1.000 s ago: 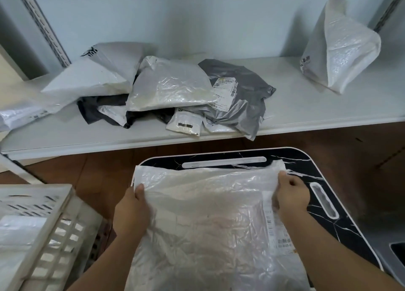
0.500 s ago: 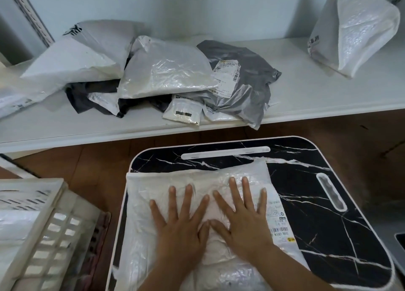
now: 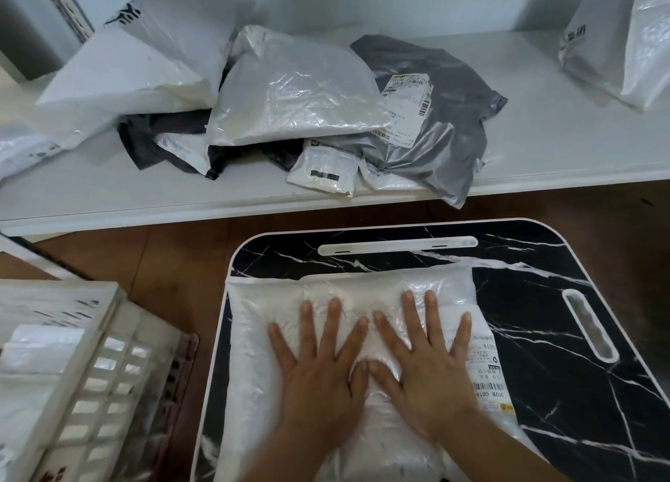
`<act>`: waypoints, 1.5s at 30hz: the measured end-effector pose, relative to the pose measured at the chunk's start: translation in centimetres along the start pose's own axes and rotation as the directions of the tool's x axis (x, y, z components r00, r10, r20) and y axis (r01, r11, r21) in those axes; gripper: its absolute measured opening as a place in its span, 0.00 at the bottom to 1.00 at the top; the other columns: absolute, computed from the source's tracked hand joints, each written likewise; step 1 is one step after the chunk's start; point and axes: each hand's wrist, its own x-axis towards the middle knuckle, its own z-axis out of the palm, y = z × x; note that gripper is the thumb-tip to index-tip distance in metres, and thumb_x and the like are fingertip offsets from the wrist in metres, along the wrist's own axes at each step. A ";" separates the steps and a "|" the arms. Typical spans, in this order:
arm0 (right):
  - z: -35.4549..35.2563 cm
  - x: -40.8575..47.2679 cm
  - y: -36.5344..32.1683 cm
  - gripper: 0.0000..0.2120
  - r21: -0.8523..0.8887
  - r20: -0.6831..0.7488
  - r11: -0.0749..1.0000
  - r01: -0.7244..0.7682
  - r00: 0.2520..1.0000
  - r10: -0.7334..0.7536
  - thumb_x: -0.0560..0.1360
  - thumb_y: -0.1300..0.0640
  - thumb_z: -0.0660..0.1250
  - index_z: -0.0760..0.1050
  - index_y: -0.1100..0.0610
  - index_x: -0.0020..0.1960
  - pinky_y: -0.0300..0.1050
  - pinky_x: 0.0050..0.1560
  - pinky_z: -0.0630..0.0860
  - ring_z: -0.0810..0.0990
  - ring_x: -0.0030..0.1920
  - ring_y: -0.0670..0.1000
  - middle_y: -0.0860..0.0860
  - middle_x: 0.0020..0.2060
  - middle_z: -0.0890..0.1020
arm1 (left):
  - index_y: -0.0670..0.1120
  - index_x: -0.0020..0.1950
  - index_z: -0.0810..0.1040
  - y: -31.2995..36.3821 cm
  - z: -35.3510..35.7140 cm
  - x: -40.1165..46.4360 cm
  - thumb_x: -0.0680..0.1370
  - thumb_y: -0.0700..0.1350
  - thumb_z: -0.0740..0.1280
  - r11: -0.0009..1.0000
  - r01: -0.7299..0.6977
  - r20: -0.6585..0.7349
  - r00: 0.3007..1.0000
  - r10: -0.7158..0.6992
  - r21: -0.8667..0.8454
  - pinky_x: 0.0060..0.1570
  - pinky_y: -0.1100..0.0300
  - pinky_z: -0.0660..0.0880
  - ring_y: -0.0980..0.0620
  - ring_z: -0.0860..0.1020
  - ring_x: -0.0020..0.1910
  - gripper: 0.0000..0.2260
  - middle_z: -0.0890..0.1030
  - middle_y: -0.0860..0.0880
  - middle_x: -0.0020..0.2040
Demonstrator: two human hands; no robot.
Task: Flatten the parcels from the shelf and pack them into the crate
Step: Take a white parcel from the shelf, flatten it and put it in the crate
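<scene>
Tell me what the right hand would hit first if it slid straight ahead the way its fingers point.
The right hand lies flat on the white parcel. Straight ahead it would probably cross the parcel's far edge onto the black marbled board, then meet its white slot.

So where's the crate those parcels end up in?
The crate sits at the lower left of the head view, on the floor beside the black marble tray, below the shelf.
</scene>
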 end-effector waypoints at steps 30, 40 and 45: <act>-1.7 2.9 -1.5 0.23 0.063 0.204 0.997 0.034 0.978 -0.046 0.82 0.43 0.45 0.66 0.43 0.73 0.72 0.66 0.53 0.60 0.75 0.60 0.52 0.72 0.69 | 0.59 0.75 0.60 -0.2 1.4 0.1 0.79 0.60 0.51 0.997 0.020 0.023 1.000 -0.019 -0.068 0.63 0.24 0.50 0.38 0.54 0.76 0.24 0.61 0.50 0.77; -1.1 4.9 0.8 0.34 0.018 0.218 0.994 0.105 0.970 -0.106 0.72 0.25 0.34 0.40 0.35 0.76 0.76 0.63 0.30 0.26 0.73 0.56 0.42 0.76 0.36 | 0.60 0.75 0.61 -0.3 1.6 0.4 0.78 0.62 0.49 0.999 0.017 0.021 1.000 -0.016 -0.034 0.63 0.23 0.50 0.39 0.55 0.76 0.25 0.60 0.50 0.77; -1.2 3.9 3.3 0.39 0.010 0.251 0.998 -0.058 0.967 0.054 0.67 0.22 0.30 0.34 0.36 0.75 0.74 0.66 0.30 0.23 0.72 0.55 0.45 0.75 0.30 | 0.60 0.75 0.62 -0.1 1.5 0.5 0.77 0.61 0.52 0.998 0.022 0.013 1.000 -0.021 -0.052 0.63 0.22 0.49 0.39 0.54 0.76 0.25 0.59 0.50 0.78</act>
